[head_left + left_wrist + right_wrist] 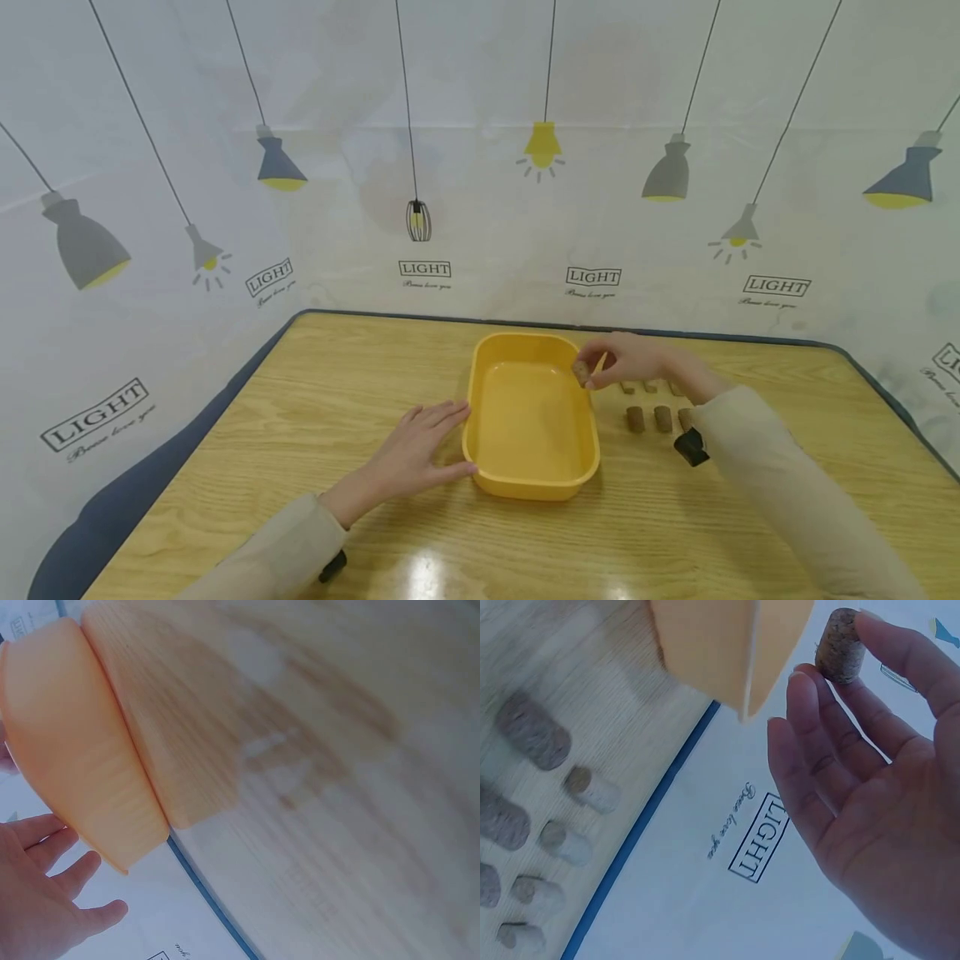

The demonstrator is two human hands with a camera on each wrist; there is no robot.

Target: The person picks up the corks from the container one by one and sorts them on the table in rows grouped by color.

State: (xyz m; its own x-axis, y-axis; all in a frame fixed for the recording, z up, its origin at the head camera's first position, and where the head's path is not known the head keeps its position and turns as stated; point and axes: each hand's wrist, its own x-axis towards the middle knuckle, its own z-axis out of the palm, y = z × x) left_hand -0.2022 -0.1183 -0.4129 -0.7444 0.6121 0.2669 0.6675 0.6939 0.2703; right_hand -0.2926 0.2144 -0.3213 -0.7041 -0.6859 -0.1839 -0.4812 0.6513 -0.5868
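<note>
A yellow plastic tub (534, 417) stands on the wooden table, with nothing seen in it. My left hand (408, 450) is at the tub's left side, its outstretched fingers and thumb touching the rim. Over the tub's right rim, my right hand (628, 358) pinches a cork (840, 646) between thumb and fingertips. More corks stand or lie in two rows right of the tub: darker ones such as this cork (635, 419) in the near row, and paler ones like this cork (592, 790) in the far row. My right forearm partly hides the rows in the head view.
The wooden table (360, 358) has a dark blue edge (390, 315). Behind it hangs a white backdrop (480, 167) printed with lamps and the word LIGHT. Black wrist straps (692, 447) show by both sleeves.
</note>
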